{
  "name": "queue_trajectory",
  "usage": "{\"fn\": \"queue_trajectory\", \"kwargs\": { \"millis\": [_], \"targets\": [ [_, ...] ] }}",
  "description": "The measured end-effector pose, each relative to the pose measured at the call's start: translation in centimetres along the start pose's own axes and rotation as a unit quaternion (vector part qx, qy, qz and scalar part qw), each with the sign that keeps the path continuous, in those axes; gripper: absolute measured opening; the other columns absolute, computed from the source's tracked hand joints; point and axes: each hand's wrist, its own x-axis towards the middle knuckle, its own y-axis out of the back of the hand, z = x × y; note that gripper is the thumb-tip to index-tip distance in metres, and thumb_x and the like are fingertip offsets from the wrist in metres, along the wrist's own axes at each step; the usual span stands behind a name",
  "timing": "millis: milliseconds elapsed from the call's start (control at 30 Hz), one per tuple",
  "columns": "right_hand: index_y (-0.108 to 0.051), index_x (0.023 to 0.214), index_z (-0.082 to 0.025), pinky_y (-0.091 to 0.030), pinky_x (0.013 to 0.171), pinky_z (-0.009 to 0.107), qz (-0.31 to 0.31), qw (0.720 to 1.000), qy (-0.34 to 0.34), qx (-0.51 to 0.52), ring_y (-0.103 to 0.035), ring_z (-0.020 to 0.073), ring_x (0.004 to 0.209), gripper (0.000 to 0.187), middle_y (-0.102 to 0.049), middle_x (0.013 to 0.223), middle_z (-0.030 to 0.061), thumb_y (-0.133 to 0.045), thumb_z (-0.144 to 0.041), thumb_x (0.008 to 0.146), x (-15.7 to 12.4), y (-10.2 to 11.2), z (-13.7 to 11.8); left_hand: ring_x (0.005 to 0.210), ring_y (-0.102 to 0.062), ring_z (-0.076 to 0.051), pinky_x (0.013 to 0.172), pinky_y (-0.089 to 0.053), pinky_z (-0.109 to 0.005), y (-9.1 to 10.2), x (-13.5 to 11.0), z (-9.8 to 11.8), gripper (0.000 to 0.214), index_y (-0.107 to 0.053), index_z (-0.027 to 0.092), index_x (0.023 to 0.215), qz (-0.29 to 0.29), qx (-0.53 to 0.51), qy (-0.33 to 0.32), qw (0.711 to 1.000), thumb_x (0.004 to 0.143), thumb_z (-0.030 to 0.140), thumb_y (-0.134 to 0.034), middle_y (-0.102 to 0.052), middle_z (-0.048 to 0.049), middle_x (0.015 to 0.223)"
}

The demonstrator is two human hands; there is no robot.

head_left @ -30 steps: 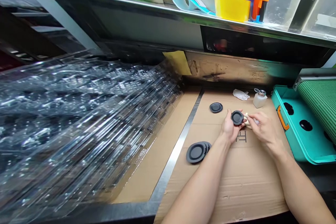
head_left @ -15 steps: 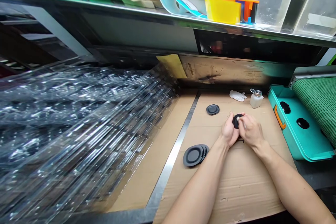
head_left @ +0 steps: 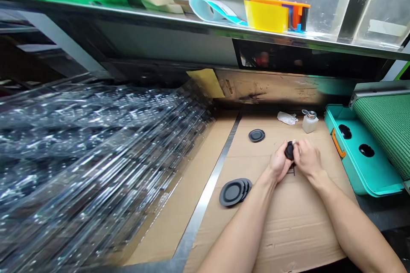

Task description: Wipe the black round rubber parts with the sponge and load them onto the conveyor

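Note:
My left hand [head_left: 278, 164] holds a small black round part [head_left: 289, 151] in its fingers, above the cardboard. My right hand [head_left: 308, 158] is closed beside it, its fingertips against the part's right edge. A small white piece [head_left: 294, 141] shows at those fingertips; I cannot make out its kind. Left of my forearm lies an overlapping stack of dark grey round discs [head_left: 231, 193]. Farther back sits a smaller set of dark discs [head_left: 256, 135]. Behind my hands stand a white pump bottle [head_left: 309, 123] with its lid flipped up and a crumpled white cloth [head_left: 287, 117].
Clear plastic trays [head_left: 128, 162] are piled high on the left. On the right, a teal bin [head_left: 368, 175] with black parts sits beside a green conveyor belt [head_left: 384, 123]. Overhead, a shelf [head_left: 205, 27] carries a yellow bin [head_left: 266, 16]. Cardboard [head_left: 288, 230] covers the tabletop.
The black part has turned in my left hand. My right fingertips have shifted from its face to its right edge. The view has swung slightly.

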Motion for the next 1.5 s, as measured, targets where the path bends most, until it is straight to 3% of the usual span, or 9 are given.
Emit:
{"fn": "queue_trajectory", "kwargs": {
  "millis": [167, 333, 467, 667, 800, 967, 1167, 1300, 1500],
  "targets": [
    [-0.062, 0.091, -0.02, -0.045, 0.08, 0.03, 0.037, 0.994, -0.059, 0.089, -0.06, 0.0208, 0.09, 0.02, -0.066, 0.093, 0.0082, -0.044, -0.027, 0.097, 0.8, 1.5, 1.6, 0.096, -0.072, -0.026, 0.082, -0.06, -0.039, -0.2, -0.1, 0.4, 0.051, -0.069, 0.007, 0.095, 0.047, 0.062, 0.052, 0.996, 0.104, 0.043, -0.034, -0.074, -0.0191, 0.096],
    [-0.063, 0.091, -0.022, -0.045, 0.079, 0.028, -0.039, 0.993, -0.009, 0.113, -0.061, 0.0187, 0.089, 0.016, -0.066, 0.093, 0.0051, -0.049, -0.029, 0.096, 0.3, 1.3, 0.6, 0.093, -0.072, -0.024, 0.08, -0.061, -0.037, 0.1, 0.0, -0.4, 0.039, -0.069, 0.011, 0.093, 0.053, 0.105, 0.004, 0.993, 0.102, 0.04, -0.044, -0.075, -0.012, 0.088],
    [-0.063, 0.088, -0.021, -0.045, 0.077, 0.029, -0.047, 0.994, -0.075, 0.058, -0.061, 0.0197, 0.086, 0.015, -0.066, 0.092, 0.006, -0.049, -0.025, 0.093, 0.3, 1.1, 1.5, 0.086, -0.073, -0.024, 0.076, -0.061, -0.036, 0.1, -0.2, -0.6, 0.038, -0.069, 0.009, 0.097, 0.038, 0.135, -0.009, 0.99, 0.101, 0.04, -0.047, -0.074, -0.0143, 0.085],
    [-0.066, 0.101, -0.019, -0.046, 0.078, 0.03, 0.006, 0.988, -0.065, 0.141, -0.063, 0.0204, 0.089, 0.021, -0.069, 0.098, 0.0086, -0.049, -0.031, 0.095, 1.0, 2.1, 2.2, 0.068, -0.072, -0.021, 0.063, -0.061, -0.032, -0.6, -0.9, 1.3, 0.042, -0.059, 0.007, 0.117, 0.022, 0.059, 0.067, 0.996, 0.103, 0.037, -0.032, -0.073, -0.0164, 0.083],
    [-0.067, 0.092, -0.02, -0.044, 0.079, 0.03, -0.015, 0.988, -0.03, 0.151, -0.062, 0.02, 0.089, 0.02, -0.068, 0.095, 0.0075, -0.05, -0.03, 0.096, 0.9, 2.3, 1.8, 0.062, -0.07, -0.019, 0.053, -0.058, -0.026, -0.3, -0.7, 1.9, 0.046, -0.058, 0.004, 0.114, 0.019, 0.048, 0.132, 0.99, 0.102, 0.038, -0.031, -0.072, -0.0181, 0.083],
    [-0.06, 0.088, -0.022, -0.04, 0.066, 0.026, -0.079, 0.979, -0.054, 0.18, -0.059, 0.0157, 0.071, 0.018, -0.066, 0.079, 0.0002, -0.048, -0.031, 0.097, 0.6, 2.2, 1.2, 0.045, -0.06, -0.016, 0.036, -0.049, -0.023, 0.6, 0.2, 1.4, 0.053, -0.058, 0.007, 0.107, 0.042, 0.092, 0.178, 0.979, 0.101, 0.049, -0.027, -0.067, -0.0122, 0.067],
    [-0.059, 0.086, -0.022, -0.038, 0.068, 0.026, -0.124, 0.983, 0.039, 0.129, -0.056, 0.0153, 0.073, 0.012, -0.065, 0.085, 0.0013, -0.049, -0.024, 0.093, 0.2, 1.8, 0.8, 0.036, -0.056, -0.016, 0.031, -0.041, -0.023, 0.0, -0.1, 1.1, 0.049, -0.058, 0.011, 0.09, 0.041, 0.183, 0.144, 0.972, 0.1, 0.044, -0.023, -0.061, -0.0068, 0.054],
    [-0.061, 0.086, -0.022, -0.037, 0.069, 0.026, -0.138, 0.987, 0.044, 0.064, -0.055, 0.0161, 0.073, 0.012, -0.064, 0.085, 0.0024, -0.051, -0.023, 0.092, 0.1, 1.6, 1.1, 0.037, -0.056, -0.016, 0.033, -0.041, -0.023, -0.2, -0.3, 0.5, 0.05, -0.058, 0.012, 0.08, 0.055, 0.247, 0.118, 0.96, 0.1, 0.041, -0.023, -0.061, -0.0081, 0.052],
    [-0.061, 0.087, -0.02, -0.038, 0.07, 0.026, -0.16, 0.984, 0.069, 0.034, -0.055, 0.0164, 0.075, 0.016, -0.063, 0.086, 0.0042, -0.047, -0.02, 0.093, 0.1, 1.8, 1.0, 0.036, -0.056, -0.018, 0.039, -0.044, -0.026, 1.3, 0.2, -0.6, 0.072, -0.063, 0.015, 0.061, 0.058, 0.45, 0.033, 0.891, 0.1, 0.055, -0.017, -0.06, -0.0112, 0.044]
  ]
}}
